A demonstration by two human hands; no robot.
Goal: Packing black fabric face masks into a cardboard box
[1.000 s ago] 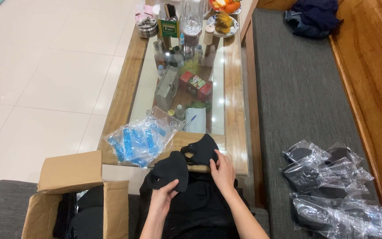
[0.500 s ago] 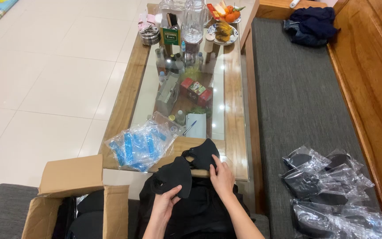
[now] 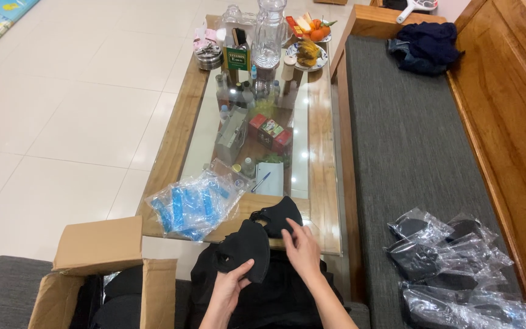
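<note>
White floor tiles surround a glass-topped wooden coffee table (image 3: 321,183) beside a grey-cushioned bench (image 3: 409,152). At the table's near edge, the left hand (image 3: 229,287) pinches a black fabric mask (image 3: 246,248) from below while the right hand (image 3: 302,250) lies on its right side, fingers loosely spread. Bagged blue items (image 3: 193,204) lie left; a cardboard box (image 3: 95,274) stands near left.

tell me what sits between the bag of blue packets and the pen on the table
In the head view, bare glass tabletop lies between the bag of blue packets and the pen; only a small yellow-capped item sits near it.
</note>
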